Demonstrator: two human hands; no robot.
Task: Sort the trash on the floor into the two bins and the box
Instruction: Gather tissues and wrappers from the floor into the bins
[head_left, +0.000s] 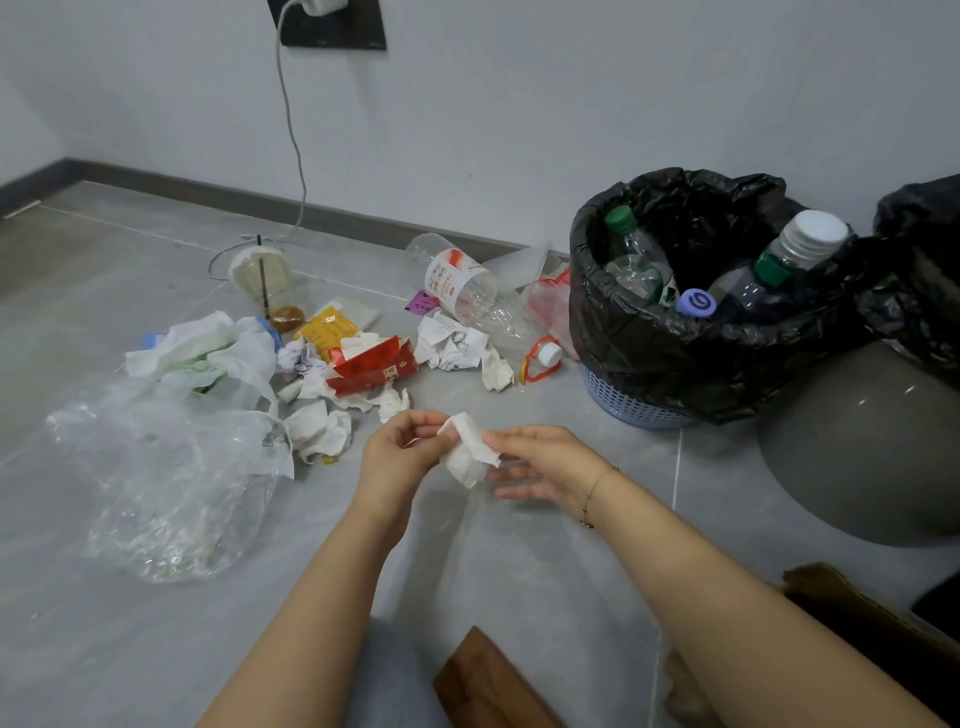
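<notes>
Both hands meet at the centre of the frame on one crumpled white tissue (470, 449): the left hand (400, 452) pinches its upper edge with curled fingers, and the right hand (540, 465) holds its other side between thumb and fingers, the lower fingers loosely spread. To do this well, ball it tight so it drops as one lump, then carry it in one hand only. The blue bin (631, 402) with a black liner, right of centre, holds bottles, so the tissue probably belongs in the grey bin (857, 457) at far right. More tissues and wrappers lie centre left.
</notes>
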